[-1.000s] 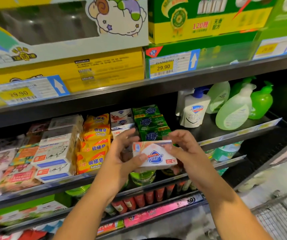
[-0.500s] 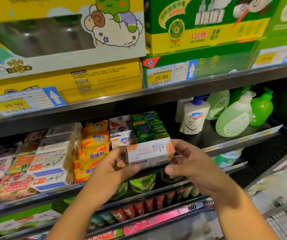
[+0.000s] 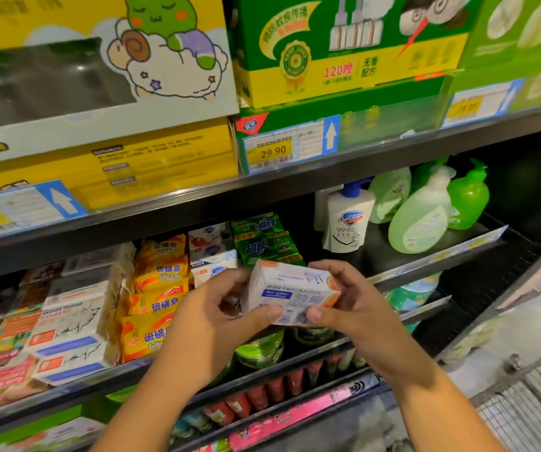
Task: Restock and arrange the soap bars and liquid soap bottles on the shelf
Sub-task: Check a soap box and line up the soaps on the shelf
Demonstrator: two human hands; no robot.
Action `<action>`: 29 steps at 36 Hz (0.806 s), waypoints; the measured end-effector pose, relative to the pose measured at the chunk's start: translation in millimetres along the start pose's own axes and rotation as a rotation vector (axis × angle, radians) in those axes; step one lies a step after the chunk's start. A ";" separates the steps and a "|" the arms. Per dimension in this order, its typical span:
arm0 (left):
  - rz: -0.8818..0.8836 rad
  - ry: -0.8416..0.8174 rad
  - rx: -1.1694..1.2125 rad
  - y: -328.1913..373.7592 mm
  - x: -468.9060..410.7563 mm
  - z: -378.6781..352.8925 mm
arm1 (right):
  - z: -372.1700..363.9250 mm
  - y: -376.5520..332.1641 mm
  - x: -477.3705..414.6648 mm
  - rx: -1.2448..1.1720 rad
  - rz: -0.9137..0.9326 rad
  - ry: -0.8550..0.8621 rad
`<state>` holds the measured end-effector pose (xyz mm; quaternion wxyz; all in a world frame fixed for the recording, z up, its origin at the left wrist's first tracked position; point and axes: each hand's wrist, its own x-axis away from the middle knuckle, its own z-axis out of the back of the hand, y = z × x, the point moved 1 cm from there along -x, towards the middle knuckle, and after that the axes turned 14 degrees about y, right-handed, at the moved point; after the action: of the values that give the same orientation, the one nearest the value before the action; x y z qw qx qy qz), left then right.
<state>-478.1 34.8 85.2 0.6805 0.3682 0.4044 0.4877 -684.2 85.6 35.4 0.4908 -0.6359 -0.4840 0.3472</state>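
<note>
A white boxed soap bar [image 3: 290,293] with blue print and orange corners is held in front of the soap shelf [image 3: 425,262], back side towards me. My left hand [image 3: 212,321] pinches its left end and my right hand [image 3: 357,301] pinches its right end. Behind it stand stacks of soap bars: white and blue boxes [image 3: 212,252], green packs [image 3: 262,238], yellow sulfur soap [image 3: 160,288] and goat soap boxes [image 3: 70,324]. To the right on the same shelf stand a white pump bottle [image 3: 347,220] and green liquid soap bottles [image 3: 420,213].
The shelf above carries large yellow boxes [image 3: 151,158] and green boxes [image 3: 344,50] with price tags [image 3: 275,151] on its edge. Lower shelves hold green bottles [image 3: 259,349] and red tubes [image 3: 240,402]. A wire cart [image 3: 530,409] stands at the lower right.
The box has been turned over from its logo face to its printed back and raised towards the shelf. Both hands rose with it and the view tilted up slightly.
</note>
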 end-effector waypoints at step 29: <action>0.104 -0.261 -0.009 -37.8 23.1 -14.7 | -33.4 -6.1 7.5 0.223 0.146 -0.095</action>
<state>-473.2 49.0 41.0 0.7028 0.4459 0.2905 0.4720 -653.1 83.5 50.7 0.5086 -0.5937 -0.4174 0.4633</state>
